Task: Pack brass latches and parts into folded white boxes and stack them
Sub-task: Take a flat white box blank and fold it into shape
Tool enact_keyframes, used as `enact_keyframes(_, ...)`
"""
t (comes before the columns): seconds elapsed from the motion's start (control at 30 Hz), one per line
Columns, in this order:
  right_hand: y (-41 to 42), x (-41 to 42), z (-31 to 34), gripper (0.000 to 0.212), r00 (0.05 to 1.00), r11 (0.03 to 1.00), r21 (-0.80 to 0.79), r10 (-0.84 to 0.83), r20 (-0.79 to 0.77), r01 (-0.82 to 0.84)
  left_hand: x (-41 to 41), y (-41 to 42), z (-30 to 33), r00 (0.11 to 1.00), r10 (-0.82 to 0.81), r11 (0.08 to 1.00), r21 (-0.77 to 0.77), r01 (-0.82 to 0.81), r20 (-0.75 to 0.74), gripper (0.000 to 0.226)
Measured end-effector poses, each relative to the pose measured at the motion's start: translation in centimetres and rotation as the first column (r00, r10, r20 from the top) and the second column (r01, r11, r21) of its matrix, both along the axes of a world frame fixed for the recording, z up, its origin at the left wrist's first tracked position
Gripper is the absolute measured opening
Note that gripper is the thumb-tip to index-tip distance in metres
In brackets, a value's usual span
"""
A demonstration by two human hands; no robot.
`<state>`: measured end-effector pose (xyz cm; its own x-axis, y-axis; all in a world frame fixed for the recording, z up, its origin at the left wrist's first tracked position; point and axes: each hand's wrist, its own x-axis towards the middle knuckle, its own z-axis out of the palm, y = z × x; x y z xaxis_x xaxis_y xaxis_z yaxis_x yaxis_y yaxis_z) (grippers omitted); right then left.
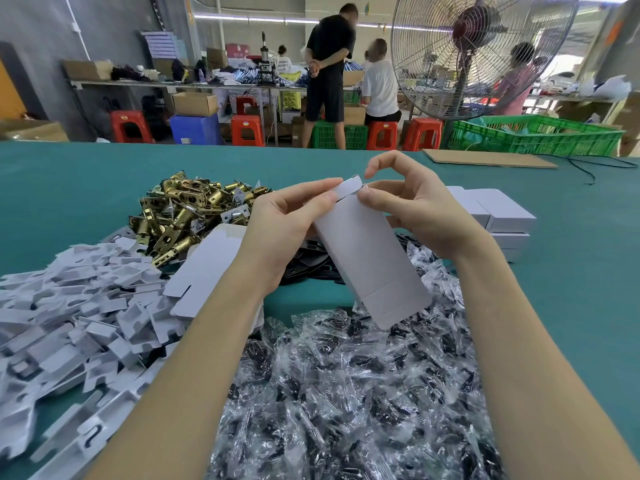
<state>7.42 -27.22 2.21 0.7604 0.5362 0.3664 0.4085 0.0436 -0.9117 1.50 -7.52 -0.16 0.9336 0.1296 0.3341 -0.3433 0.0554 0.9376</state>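
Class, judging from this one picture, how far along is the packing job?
Done: a few closed white boxes stacked at right. In hand: left hand and right hand fold the end flap of one box. Left: the brass latches, bagged parts and flat boxes.

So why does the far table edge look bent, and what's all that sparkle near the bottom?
Head view: the wide-angle lens bows the green table edge; overhead light glints off the clear plastic bags; the white box held by both hands stays sharp.

Two bare forearms in view, no sleeves up to frame edge. Left hand & right hand: no gloves, rings, watch or bands. Short trimmed nails, no polish visible.
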Motion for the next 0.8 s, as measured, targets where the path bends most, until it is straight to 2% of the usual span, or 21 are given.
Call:
enact_keyframes(0.17,0.2,-0.2,-0.1,0.011,0.988,0.992,-0.016,-0.123,0.091,0.125,0.3,-0.7,-0.5,0.998,0.03,0.999,0.018,-0.031,0.057,0.018)
enact_keyframes(0.27,0.6,-0.4,-0.1,0.018,0.972,0.979,-0.077,-0.175,0.155,0.188,0.5,-1.4,-0.8,0.986,0.127,0.989,0.057,-0.133,0.11,0.015)
enact_keyframes(0.47,1.7,-0.9,0.0,0.022,0.942,0.947,-0.169,-0.226,0.248,0.271,0.6,-1.5,-1.3,0.97,0.233,0.971,0.048,-0.236,0.066,0.015)
enact_keyframes(0.7,2.0,-0.7,0.2,0.021,0.936,0.934,-0.128,-0.31,0.169,0.333,0.5,-1.9,-1.1,0.98,0.199,0.98,-0.006,-0.199,0.014,0.016)
enact_keyframes(0.8,2.1,-0.7,0.2,0.022,0.949,0.944,-0.104,-0.305,0.081,0.313,0.4,-1.8,-1.1,0.973,0.223,0.974,0.023,-0.224,0.056,0.013)
